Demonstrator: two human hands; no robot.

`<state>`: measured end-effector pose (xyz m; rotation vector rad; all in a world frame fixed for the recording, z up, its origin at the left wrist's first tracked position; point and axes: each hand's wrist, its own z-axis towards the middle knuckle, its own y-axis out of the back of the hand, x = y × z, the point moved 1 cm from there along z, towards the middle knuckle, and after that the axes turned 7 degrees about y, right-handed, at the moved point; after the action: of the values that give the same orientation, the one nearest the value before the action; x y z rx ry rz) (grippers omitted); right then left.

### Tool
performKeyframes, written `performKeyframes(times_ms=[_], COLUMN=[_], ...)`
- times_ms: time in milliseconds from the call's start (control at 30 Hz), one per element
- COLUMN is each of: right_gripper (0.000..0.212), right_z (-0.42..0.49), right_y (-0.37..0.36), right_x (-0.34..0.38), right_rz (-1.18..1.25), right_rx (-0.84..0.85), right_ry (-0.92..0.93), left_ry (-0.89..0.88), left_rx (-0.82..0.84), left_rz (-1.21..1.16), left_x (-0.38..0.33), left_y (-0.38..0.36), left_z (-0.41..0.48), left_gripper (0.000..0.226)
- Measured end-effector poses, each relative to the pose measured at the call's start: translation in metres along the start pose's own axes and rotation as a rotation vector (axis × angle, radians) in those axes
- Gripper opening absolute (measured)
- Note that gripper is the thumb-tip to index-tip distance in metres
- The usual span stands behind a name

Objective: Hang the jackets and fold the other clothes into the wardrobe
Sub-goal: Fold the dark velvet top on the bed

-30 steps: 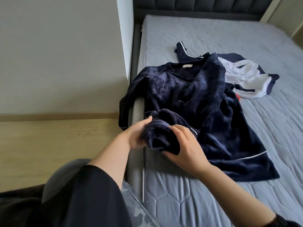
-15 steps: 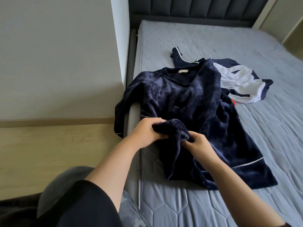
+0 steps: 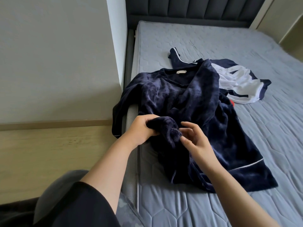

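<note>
Head view. Just below centre, my left hand (image 3: 142, 128) grips a bunched fold of the navy velvet top (image 3: 180, 99), fingers curled tight round the cloth. My right hand (image 3: 198, 143), at four o'clock of that fold, pinched it half a second ago. Now it has let go, fingers spread, loosely bent and holding nothing. The top sprawls on the mattress (image 3: 246, 46), collar at twelve o'clock. A white-and-navy garment (image 3: 237, 82) lies at two o'clock. I am probably re-gripping to straighten the top; folding has barely begun.

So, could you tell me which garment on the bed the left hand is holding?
The dark navy velvet top; the left hand grips a bunched fold of it. The white-and-navy garment lies untouched behind it.
</note>
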<state>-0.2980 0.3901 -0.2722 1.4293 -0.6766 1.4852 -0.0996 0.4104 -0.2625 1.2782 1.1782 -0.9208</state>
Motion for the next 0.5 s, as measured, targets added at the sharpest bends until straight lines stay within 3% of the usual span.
performKeyframes(times_ms=[133,200,367,500], right_gripper=[0.047,0.045,0.037,0.016], right_z=[0.003,0.003,-0.001,-0.008], right_y=[-0.001,-0.001,0.002,-0.003], right_x=[0.003,0.006,0.011,0.01], right_rz=[-0.159,-0.231,-0.35,-0.48], right_rx=[0.117,0.049,-0.351,-0.236], right_ry=[0.064,0.113,0.248,0.353], left_ry=[0.016,0.028,0.078,0.098], left_rx=[0.049,0.045,0.077,0.089], left_rz=[-0.098,-0.087,0.011,0.109], left_x=[0.0,0.001,0.002,0.004], left_y=[0.0,0.002,0.009,0.012], left_z=[-0.001,-0.001,-0.004,-0.005], left_gripper=[0.039,0.036,0.012,0.008])
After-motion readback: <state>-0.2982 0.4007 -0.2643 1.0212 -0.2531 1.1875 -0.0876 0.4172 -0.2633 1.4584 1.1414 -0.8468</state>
